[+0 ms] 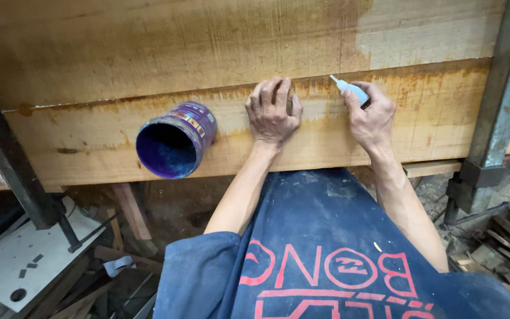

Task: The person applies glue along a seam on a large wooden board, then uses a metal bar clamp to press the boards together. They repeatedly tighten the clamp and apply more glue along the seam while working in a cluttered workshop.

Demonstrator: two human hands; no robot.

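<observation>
Nearest the camera, a dark blue garment with red printed lettering and a ring-shaped emblem is seen, worn by the person; both bare forearms reach up and away from it. Low at the left, a white board with small dark marks lies among wood offcuts.

Beyond, a long wooden plank, pale with orange-brown stained edges, runs across the view from left to right. A purple can is laid on its side on this plank, well to the left of the hands, its open mouth turned toward the camera and its dark purple inside exposed; a multicoloured label band is wrapped round its wall.

The left hand is pressed on the plank, fingers curled and close together, with nothing gripped. Just beside it, the right hand is closed round a small pale blue squeeze bottle. The bottle's long axis is slanted up and to the left, and its thin white nozzle is pointed at the seam between the plank and the wider board above, just to the right of the left hand's fingertips.

Farther off, dark metal clamp bars are stood at the right and left edges.
</observation>
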